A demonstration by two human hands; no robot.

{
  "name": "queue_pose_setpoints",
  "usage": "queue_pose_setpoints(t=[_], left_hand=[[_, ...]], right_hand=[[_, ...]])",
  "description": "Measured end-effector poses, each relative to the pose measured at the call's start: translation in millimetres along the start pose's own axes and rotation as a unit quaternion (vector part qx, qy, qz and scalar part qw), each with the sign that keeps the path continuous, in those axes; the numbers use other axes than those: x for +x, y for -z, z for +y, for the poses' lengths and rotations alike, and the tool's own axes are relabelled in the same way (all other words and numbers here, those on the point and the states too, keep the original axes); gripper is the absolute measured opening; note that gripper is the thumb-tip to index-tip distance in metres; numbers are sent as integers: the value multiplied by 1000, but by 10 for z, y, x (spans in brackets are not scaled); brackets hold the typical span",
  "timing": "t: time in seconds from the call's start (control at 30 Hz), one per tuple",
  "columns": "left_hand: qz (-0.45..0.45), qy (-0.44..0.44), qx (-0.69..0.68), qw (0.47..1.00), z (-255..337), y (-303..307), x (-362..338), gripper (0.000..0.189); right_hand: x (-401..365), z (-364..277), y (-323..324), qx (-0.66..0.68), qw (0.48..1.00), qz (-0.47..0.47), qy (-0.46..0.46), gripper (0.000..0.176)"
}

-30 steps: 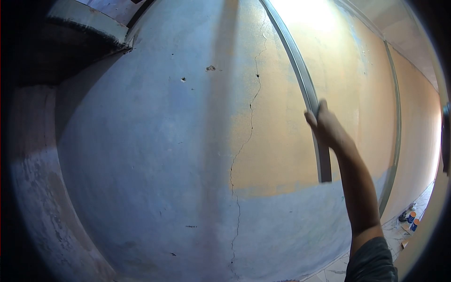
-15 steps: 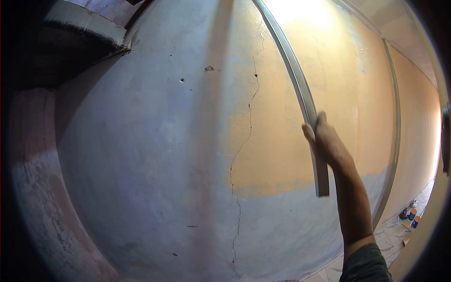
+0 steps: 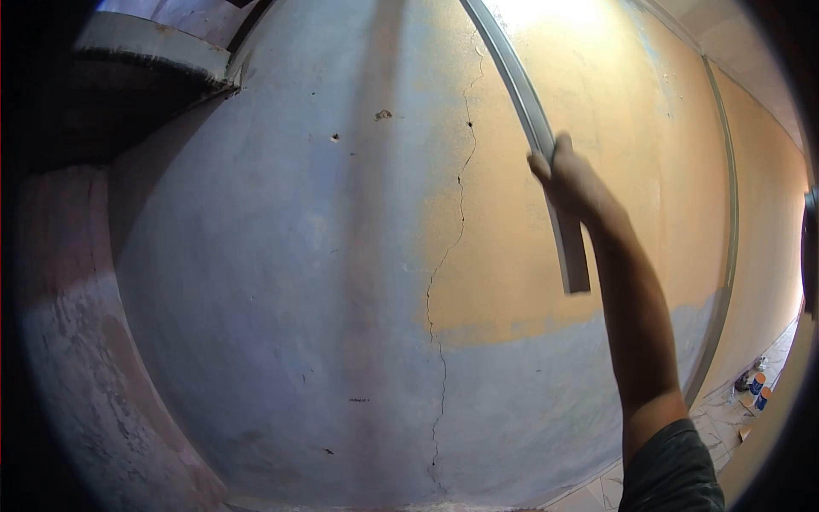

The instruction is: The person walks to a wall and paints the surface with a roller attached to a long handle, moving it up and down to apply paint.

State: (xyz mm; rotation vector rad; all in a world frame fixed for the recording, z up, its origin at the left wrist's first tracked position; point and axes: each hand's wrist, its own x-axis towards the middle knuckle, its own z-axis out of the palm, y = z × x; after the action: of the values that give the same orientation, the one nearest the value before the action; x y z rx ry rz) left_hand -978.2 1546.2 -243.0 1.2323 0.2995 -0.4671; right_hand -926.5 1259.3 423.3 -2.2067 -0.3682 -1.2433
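Head view cuts off the top of the strip point(image 3: 519, 85) at the frame edge, and our right hand point(image 3: 570, 179) is clenched around it, holding it up against the wall point(image 3: 299, 282) with its lower end free. A crack point(image 3: 444, 256) runs down the wall to its left. Our forearm hides some wall, a second strip point(image 3: 727, 256) stands further right, and the cans point(image 3: 759, 392) on the floor point(image 3: 725, 418) are too small to make out.

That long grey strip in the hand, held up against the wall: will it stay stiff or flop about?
The grey strip is probably light: the right hand alone holds it up. Thin and very long, it may sway at its free lower end. Its curve is likely lens bend, since the mounted strip on the wall curves too.
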Motion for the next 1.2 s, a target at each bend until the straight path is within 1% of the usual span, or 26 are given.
queue_pose_setpoints(t=[0.03, 0.07, 0.1, 0.2, 0.3, 0.4, 0.47, 0.53, 0.63, 0.7, 0.77, 0.8, 0.83, 0.87, 0.93, 0.97, 1.03, 1.07, 1.13, 1.2], left_hand=[[0, -2, 1, 1000, 0, 0, -4, 48], [1, -4, 1, 1000, -6, 3, 3, 48], [2, -5, 3, 1000, -17, 5, 0, 49], [1, -12, 8, 1000, 0, 12, -21, 49], [-2, -21, 12, 1000, 21, 15, -21, 49], [-10, -35, 18, 999, 99, 4, -35, 49], [-27, -57, 22, 998, 241, -9, -18, 50], [-72, -108, 18, 991, 484, -65, 19, 50], [-160, -181, 9, 970, 977, -309, -39, 50], [-30, -174, 117, 977, 1475, -851, -487, 42], [-64, -239, 139, 959, 1713, -1080, -671, 48], [-77, -283, 124, 948, 1809, -1194, -766, 49], [-89, -327, 109, 935, 1905, -1305, -844, 50], [-87, -321, 111, 937, 2012, -1400, -898, 50], [-131, -410, 94, 898, 2206, -1571, -992, 56], [-129, -404, 96, 901, 2284, -1670, -1053, 56], [-111, -430, 126, 887, 2392, -1857, -1144, 64], [-111, -422, 128, 891, 2420, -1924, -1137, 64], [-109, -445, 133, 879, 2451, -2030, -1106, 65], [-122, -434, 138, 882, 2471, -2097, -1069, 68]], right_hand=[[-159, 99, -67, 12, 1000, -5, -15, 49], [-345, 204, -146, 9, 1000, 6, -2, 48], [-507, 319, -259, 34, 999, 4, -16, 47], [-1087, 477, -454, 38, 999, 6, -34, 46], [-1561, 624, -633, 65, 995, -39, -68, 45], [-1981, 731, -806, 60, 993, -47, -95, 44], [-2226, 783, -906, 53, 986, -87, -133, 45], [-2482, 807, -1007, 66, 984, -92, -139, 46], [-2843, 836, -1112, 89, 978, -107, -156, 49], [-3091, 835, -1172, 104, 972, -122, -172, 50], [-3357, 817, -1216, 124, 958, -157, -207, 55], [-3481, 801, -1222, 125, 955, -162, -213, 55], [-3594, 787, -1220, 121, 947, -190, -228, 57], [-3703, 779, -1233, 117, 938, -218, -242, 60], [-3951, 798, -1279, 113, 932, -228, -258, 61], [-4068, 815, -1293, 108, 928, -234, -268, 61], [-4271, 878, -1313, 107, 916, -255, -290, 63], [-4372, 916, -1318, 103, 907, -272, -305, 64], [-4570, 980, -1324, 106, 900, -284, -314, 66], [-4791, 1068, -1358, 107, 895, -294, -319, 68]])
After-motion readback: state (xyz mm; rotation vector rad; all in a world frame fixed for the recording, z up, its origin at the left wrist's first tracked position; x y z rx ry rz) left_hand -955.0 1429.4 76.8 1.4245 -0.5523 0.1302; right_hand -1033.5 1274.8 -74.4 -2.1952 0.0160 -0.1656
